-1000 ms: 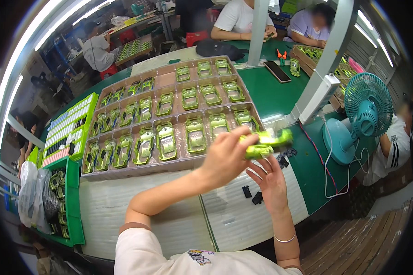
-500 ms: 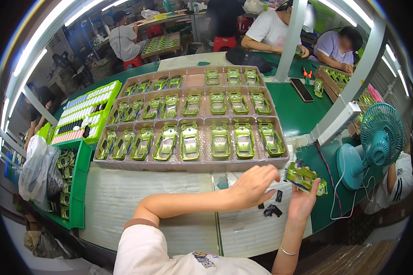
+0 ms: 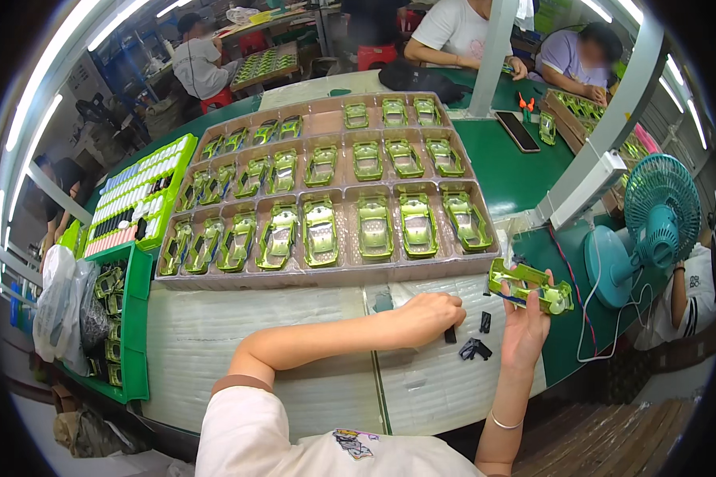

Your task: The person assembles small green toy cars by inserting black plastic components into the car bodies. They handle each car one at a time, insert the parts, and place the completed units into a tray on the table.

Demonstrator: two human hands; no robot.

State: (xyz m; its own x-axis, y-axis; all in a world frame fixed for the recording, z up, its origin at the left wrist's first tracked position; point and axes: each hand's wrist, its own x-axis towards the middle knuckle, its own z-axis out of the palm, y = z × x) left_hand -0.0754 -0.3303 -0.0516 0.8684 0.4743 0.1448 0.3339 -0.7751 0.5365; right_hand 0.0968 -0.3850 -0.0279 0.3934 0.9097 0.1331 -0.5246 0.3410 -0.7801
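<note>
Though partly hidden, black piece (image 3: 450, 335)

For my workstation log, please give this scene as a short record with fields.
Left hand: fingertips at a black part; whether gripped is unclear
Right hand: holds a green car shell
Loose: more black parts on the white mat, between the hands
Tray: beyond the mat, three rows of car shells
Crate: green, at left, holding more shells
Fan: teal, at right
</note>
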